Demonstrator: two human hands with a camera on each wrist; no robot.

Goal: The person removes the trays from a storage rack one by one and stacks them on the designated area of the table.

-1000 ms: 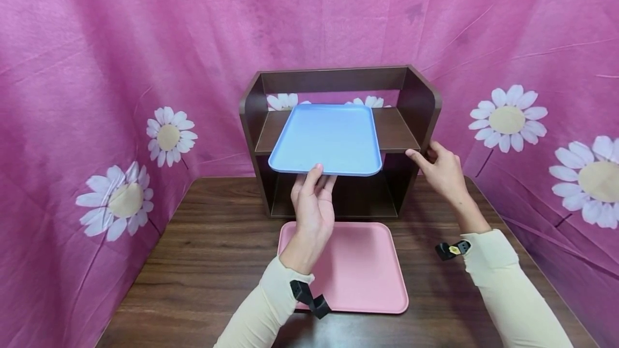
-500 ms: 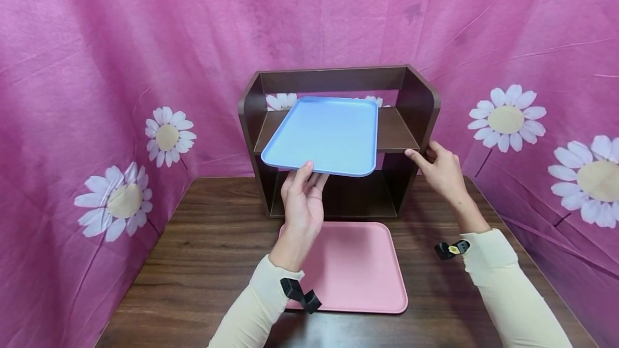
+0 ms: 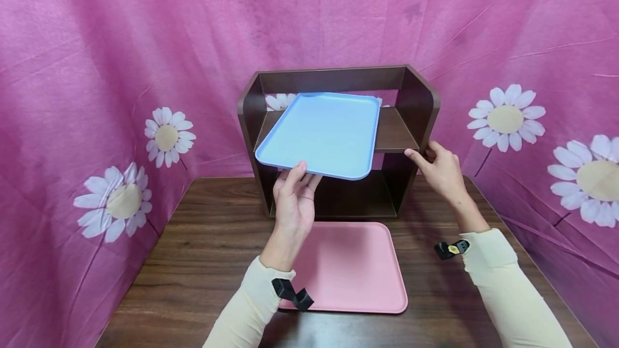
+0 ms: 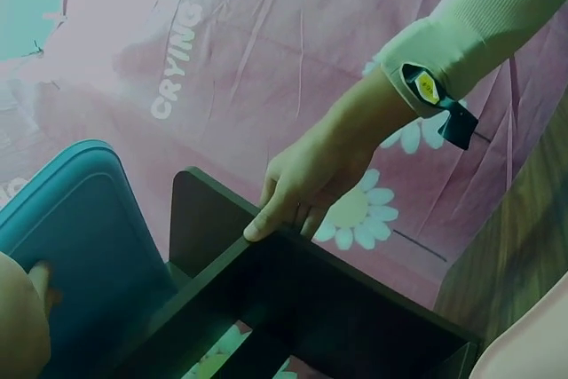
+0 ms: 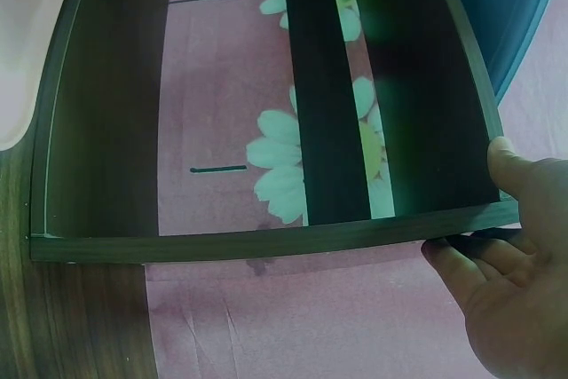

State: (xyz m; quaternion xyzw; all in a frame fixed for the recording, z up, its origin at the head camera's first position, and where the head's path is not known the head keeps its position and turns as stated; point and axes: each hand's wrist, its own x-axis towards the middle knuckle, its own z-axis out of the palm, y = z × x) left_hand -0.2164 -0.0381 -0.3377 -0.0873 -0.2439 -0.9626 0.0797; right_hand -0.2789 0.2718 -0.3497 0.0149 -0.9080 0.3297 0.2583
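At the near edge of the blue tray, left of its middle, the left grip holds on, with the thumb over the rim and the fingers underneath. The tray stretches away from this grip, raised and turned a little askew, its far part in front of or over the upper shelf of a dark brown shelf unit (whether tray and shelf touch, I cannot tell). To the right of that hold, the right grip pinches the shelf unit: the thumb rests on the front edge, and the fingers are curled behind the right side panel. Just beyond the left grip, beneath the blue tray, is the lower compartment.

Nearer the person than both grips, a pink tray lies flat on the wooden tabletop, its left part hidden by the left forearm. Behind each grip comes a cream cuff: the left sleeve and the right sleeve, each with a small black device at the wrist. Past both grips hangs a pink cloth, with large white daisies to either side.
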